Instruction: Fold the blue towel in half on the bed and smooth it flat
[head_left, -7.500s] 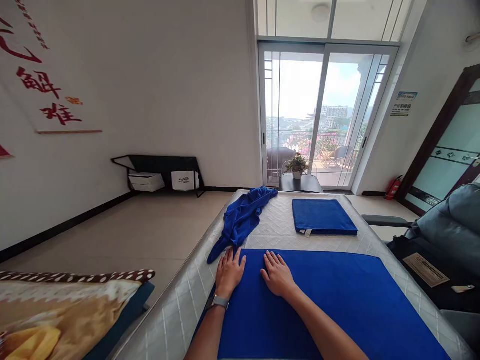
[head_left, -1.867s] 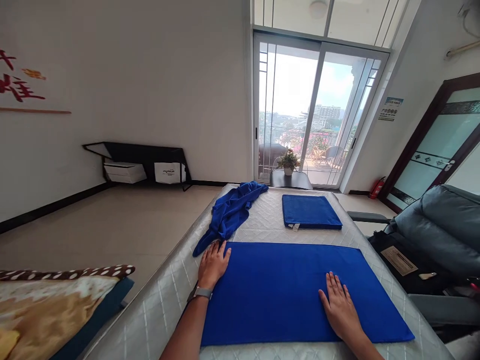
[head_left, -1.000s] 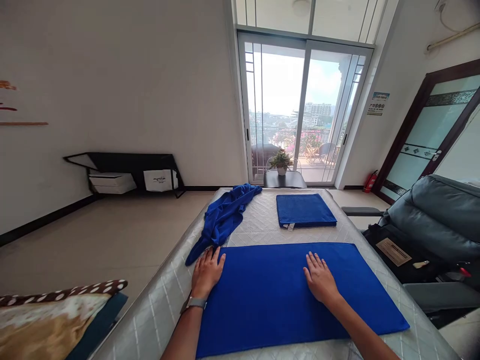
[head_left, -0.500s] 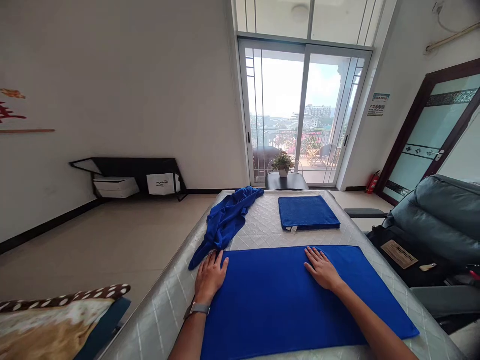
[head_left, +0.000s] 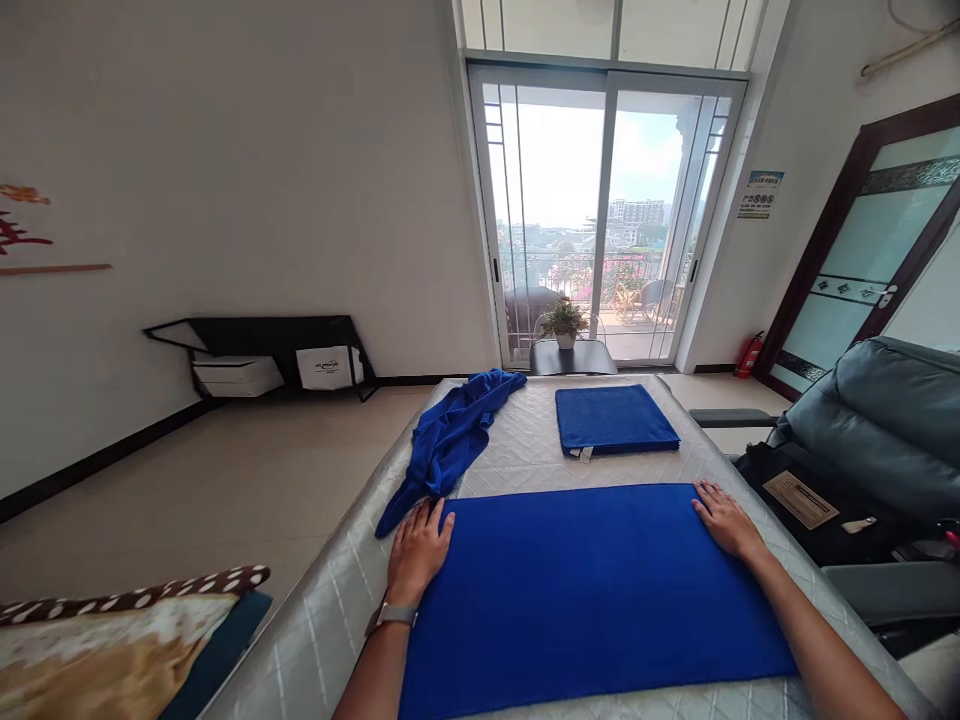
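Since half a second ago: right hand (head_left: 721,520) has slid from the towel's middle out to its far right corner. Left hand (head_left: 417,548) unchanged at the far left corner. Camera pitched slightly up.

Head view, the only one:
- Towel (head_left: 592,595), blue, spread flat across the near end of the mattress (head_left: 525,455), long side running left to right. Looks like one doubled layer, edges fairly square.
- Left hand: open, palm down, fingers together, lying half on the towel's left edge and half on the mattress. Holding nothing. Watch on that wrist.
- Right hand: open, flat, fingers spread a little, pressing the far right corner. Holding nothing.
- Folded towel (head_left: 615,418), a neat square, lies beyond on the mattress, well apart from the hands; label tag at its near edge.
- Loose towel (head_left: 450,440), crumpled, trails from the far left edge of the mattress down to just beside the left hand's fingertips.
- Beyond: small plant (head_left: 564,322) on a dark table by the glass door. Grey chair (head_left: 885,440) on the right. Patterned cushion (head_left: 112,640) low left.

Judgement: the step in hand is smoothing and squaring the spread towel, both hands pinning the far corners. The next move likely calls for pinching both layers at one short end and carrying it over to the other, corners matched, before pressing the crease flat. Risk: the loose towel's tail could get caught under the left edge.
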